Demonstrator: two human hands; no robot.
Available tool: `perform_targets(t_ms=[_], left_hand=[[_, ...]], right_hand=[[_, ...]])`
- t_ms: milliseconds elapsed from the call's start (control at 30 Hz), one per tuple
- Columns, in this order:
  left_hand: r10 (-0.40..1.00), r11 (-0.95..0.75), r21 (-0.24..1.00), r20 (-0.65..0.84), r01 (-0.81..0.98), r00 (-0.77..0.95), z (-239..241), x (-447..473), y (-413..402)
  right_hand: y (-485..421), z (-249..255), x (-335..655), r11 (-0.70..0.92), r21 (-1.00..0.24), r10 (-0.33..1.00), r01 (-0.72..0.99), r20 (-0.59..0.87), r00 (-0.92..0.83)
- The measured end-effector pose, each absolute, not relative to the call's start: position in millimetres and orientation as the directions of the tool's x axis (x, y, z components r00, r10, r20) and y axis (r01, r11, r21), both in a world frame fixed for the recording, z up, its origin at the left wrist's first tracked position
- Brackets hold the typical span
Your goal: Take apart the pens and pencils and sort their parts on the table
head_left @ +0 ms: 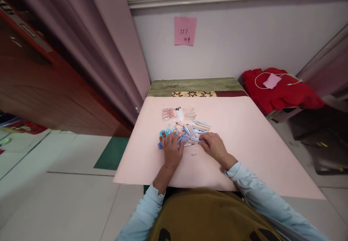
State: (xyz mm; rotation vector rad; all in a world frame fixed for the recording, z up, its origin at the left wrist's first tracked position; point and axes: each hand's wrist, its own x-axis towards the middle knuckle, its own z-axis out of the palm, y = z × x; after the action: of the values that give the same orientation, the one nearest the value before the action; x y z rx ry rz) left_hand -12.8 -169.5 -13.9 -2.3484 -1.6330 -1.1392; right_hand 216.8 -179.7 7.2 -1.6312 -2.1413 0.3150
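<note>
One pink note (185, 31) is sticking to the wall (225, 45) and is bearing, in dark handwriting, the number 357 and, below it to the right, two smaller Chinese characters, the first apparently reading 向, the second being too loosely written to make out.

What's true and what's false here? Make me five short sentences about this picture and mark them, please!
1. The left hand and right hand are at the pile of sticks. True.
2. The note on the wall is green. False: it's pink.
3. A white cord lies on the red cloth. True.
4. The white sticks with dark tips are nearer the person than the pile. False: they're beyond it.
5. The sleeves are light blue. True.
</note>
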Motion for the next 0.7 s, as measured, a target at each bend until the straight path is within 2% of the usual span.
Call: perform_targets(t_ms=[133, 300, 433, 567, 700], left_hand=[[0.816, -0.301, 0.400, 0.577, 0.866, 0.018, -14.0, -16.4, -171.0], [0.842, -0.272, 0.362, 0.538, 0.892, 0.038, -14.0, -15.8, -173.9], [0.842, -0.291, 0.355, 0.536, 0.888, 0.062, -15.7, -16.4, -172.9], [0.837, -0.363, 0.326, 0.525, 0.873, 0.152, -14.0, -15.3, -172.3], [0.794, -0.523, 0.254, 0.493, 0.814, 0.356, -8.3, -11.7, -175.0]], right_hand=[[-174.4, 9.9, 204.5, 0.196, -0.483, 0.972, 0.853, 0.213, -0.102], [-171.5, 7.1, 189.1, 0.063, -0.587, 0.991, 0.807, 0.133, 0.019], [-174.6, 1.7, 188.7, 0.131, -0.680, 0.987, 0.721, 0.158, -0.030], [-172.5, 1.5, 200.5, 0.069, -0.717, 0.975, 0.694, 0.195, 0.105], [-166.4, 7.0, 208.2, 0.003, -0.641, 0.988, 0.768, 0.121, 0.097]])
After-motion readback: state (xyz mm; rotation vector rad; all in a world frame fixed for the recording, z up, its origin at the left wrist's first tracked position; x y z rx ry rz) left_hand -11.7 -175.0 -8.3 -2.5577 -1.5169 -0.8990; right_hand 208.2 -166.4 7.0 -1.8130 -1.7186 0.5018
